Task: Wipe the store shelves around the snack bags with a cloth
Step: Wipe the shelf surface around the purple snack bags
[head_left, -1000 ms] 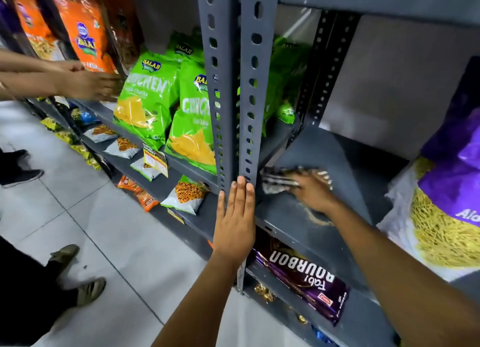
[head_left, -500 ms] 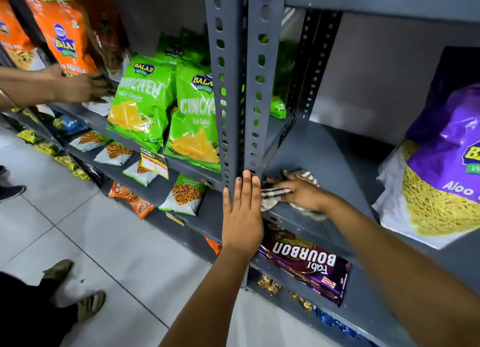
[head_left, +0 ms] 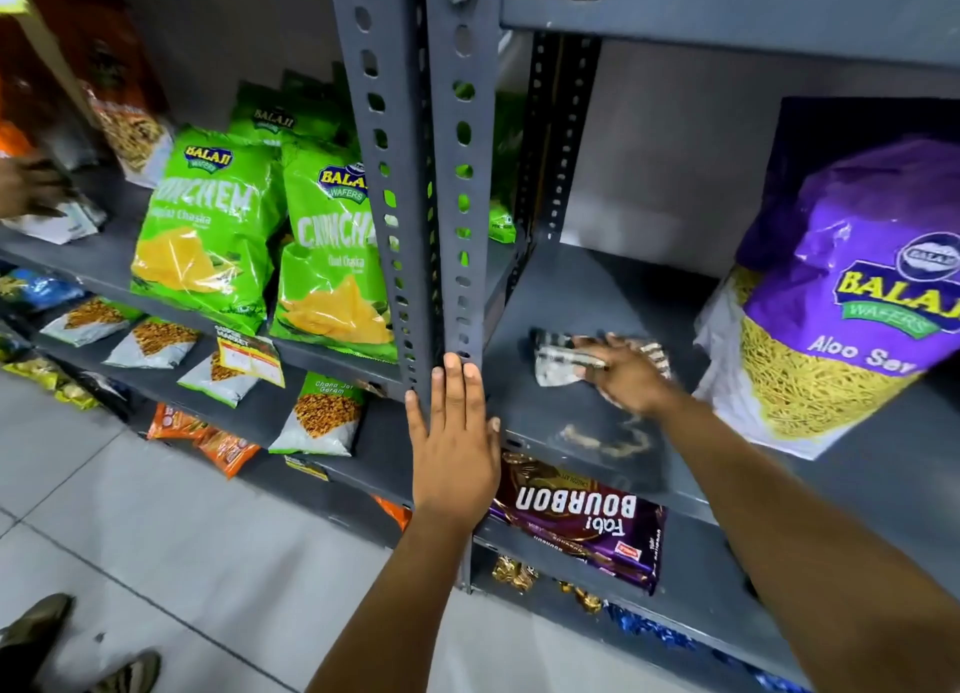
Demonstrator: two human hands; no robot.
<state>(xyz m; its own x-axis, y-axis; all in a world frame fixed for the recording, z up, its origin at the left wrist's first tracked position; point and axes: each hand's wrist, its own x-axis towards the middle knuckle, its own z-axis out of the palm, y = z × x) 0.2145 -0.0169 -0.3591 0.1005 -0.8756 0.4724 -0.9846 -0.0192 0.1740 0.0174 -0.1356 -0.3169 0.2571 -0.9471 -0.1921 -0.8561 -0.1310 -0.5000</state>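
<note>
The right hand (head_left: 626, 375) lies palm down on a striped cloth (head_left: 558, 360), its grip pressing the crumpled fabric flat against the grey metal shelf (head_left: 566, 297); the fingers are spread over the cloth rather than curled around it. The cloth sits near the front left part of that shelf, just right of the perforated steel upright (head_left: 415, 173). The left hand (head_left: 454, 443) rests flat and released against the foot of that upright, fingers straight and pointing up, holding nothing. A smear of dust (head_left: 608, 440) lies on the shelf just in front of the cloth. To the right stands a purple Balaji Aloo Sev bag (head_left: 852, 297), apart from the hand. Left of the upright lean green Balaji Crunchem bags (head_left: 208, 230). On the shelf below lies a Fabi Bourbon biscuit pack (head_left: 582, 521).
</note>
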